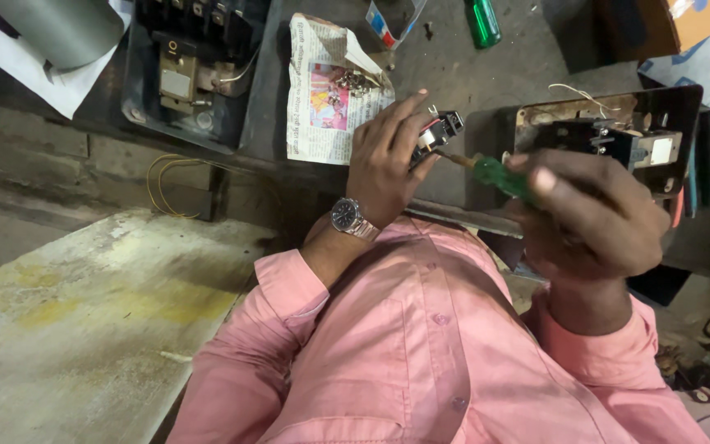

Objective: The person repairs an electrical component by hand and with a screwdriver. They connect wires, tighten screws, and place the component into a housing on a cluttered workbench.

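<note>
While the right hand (593, 218) was wrapped around the green screwdriver (499, 175), its shaft ran left into the small black switch part (435, 133) pinched in the left hand (388, 160), thumb below and fingers over the top. Both were up in front of the pink shirt (421, 345), off the bench. Watch (347, 216) sat on the left wrist.

Tip contact wasn't resolvable: the blade end looked to meet the part near its red and white bits, but I couldn't tell if it was seated in a screw.

My read for doing this well: keep the shaft in line with the screw, push axially before turning, and let the left fingers brace the part so it can't twist. Held in the air like that, a slip would likely drive the tip toward the left palm, so resting the left hand on the bench edge looked safer.

Further out: black switch box (618, 136) with loose white wire just behind the right hand, newspaper (322, 99) holding small metal bits behind the left, a second open box (186, 70) further left, a green bottle (481, 20) at the far edge.
</note>
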